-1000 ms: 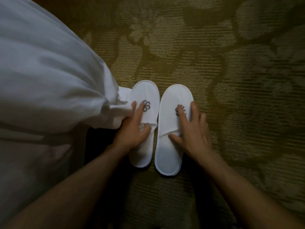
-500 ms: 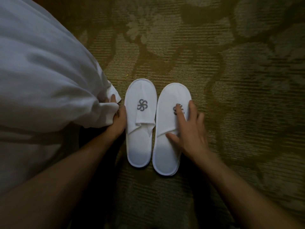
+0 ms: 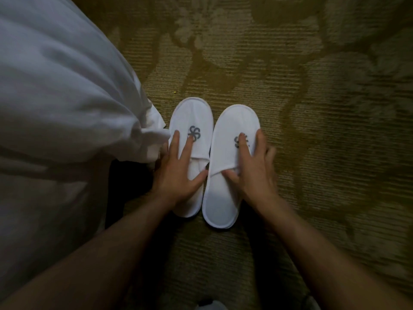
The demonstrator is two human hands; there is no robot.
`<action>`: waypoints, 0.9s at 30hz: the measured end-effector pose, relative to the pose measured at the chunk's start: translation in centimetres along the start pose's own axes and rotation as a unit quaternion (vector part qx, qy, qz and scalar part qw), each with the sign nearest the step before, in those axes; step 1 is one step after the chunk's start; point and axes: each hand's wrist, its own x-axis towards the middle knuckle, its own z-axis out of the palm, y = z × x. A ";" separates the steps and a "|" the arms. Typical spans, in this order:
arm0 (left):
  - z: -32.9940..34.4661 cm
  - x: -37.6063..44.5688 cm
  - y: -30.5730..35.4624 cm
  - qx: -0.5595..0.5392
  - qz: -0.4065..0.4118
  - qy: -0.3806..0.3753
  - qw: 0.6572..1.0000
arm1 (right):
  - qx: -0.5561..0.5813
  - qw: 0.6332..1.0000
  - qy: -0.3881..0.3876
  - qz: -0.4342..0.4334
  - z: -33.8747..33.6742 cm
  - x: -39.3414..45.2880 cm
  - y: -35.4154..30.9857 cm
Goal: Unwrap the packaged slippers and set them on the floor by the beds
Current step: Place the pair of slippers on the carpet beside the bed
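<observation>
L hand (image 3: pixel 178 173) back from duvet (image 3: pixel 67 97) onto L slipper (image 3: pixel 196 117), fingers spread flat; R hand (image 3: pixel 252 166) likewise on R slipper (image 3: pixel 232 121). Risk: duvet corner at 9 o'clock drags pair askew.

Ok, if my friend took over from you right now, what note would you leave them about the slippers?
Left hand: flat and open on the left slipper, fingers spread over its logo.
Right hand: open, resting on the right slipper, thumb at the strap edge.
Where things are: both slippers lie side by side on the carpet, toes pointing away, right next to the white bedding. No wrapper is in view.
Done: slippers unwrapped and set down.
Left: maybe nudge the pair even, since the right one sits a bit nearer, then lift both hands away.
</observation>
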 end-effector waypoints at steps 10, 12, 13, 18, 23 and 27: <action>-0.3 -0.4 -0.9 -0.055 -0.038 0.007 0.998 | -0.021 0.999 0.008 -0.044 1.0 0.3 -1.1; -0.4 -0.4 -0.8 -0.067 -0.045 0.004 0.997 | -0.029 0.998 0.008 -0.049 1.1 0.4 -1.2; -0.4 -0.4 -0.8 -0.071 -0.047 0.003 0.996 | -0.029 0.998 0.007 -0.049 1.2 0.4 -1.2; -0.6 -0.5 -0.8 -0.065 -0.050 -0.005 0.997 | -0.025 0.999 0.002 -0.049 1.2 0.4 -1.4; -0.8 -0.3 -0.5 -0.051 -0.034 -0.002 0.998 | -0.027 0.998 -0.007 -0.049 0.9 0.3 -1.4; -0.7 -0.4 -0.5 -0.050 -0.048 0.001 0.998 | -0.027 0.998 -0.012 -0.047 0.9 0.0 -1.7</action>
